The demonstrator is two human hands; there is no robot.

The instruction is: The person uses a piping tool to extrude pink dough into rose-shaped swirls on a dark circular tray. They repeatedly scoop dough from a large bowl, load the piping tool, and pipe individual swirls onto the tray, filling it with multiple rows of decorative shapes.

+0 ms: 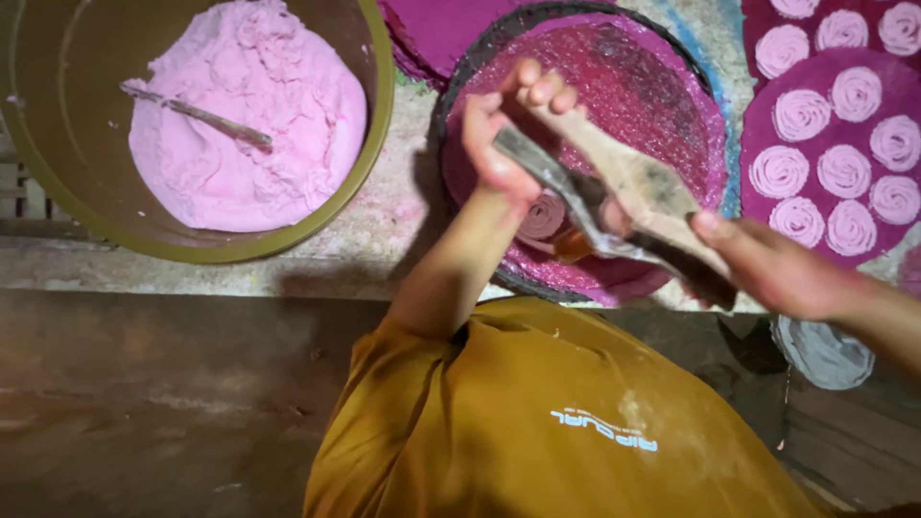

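Note:
My left hand [507, 129] grips the upper end of a worn wooden and metal press tool [641, 187]. My right hand [767, 264] holds its lower handle end. The tool slants over a round dark-rimmed tray lined with a magenta mat [662, 105]. Under the tool's middle, a pink dough spiral [540, 217] lies on that mat near its front edge. The tool hides what sits directly below its nozzle.
A large olive bowl [379, 144] at the left holds a mound of pink dough [249, 115] with a stick [197, 115] lying in it. A magenta mat [758, 125] at the right carries several pink spirals. A grey round lid [825, 353] lies lower right.

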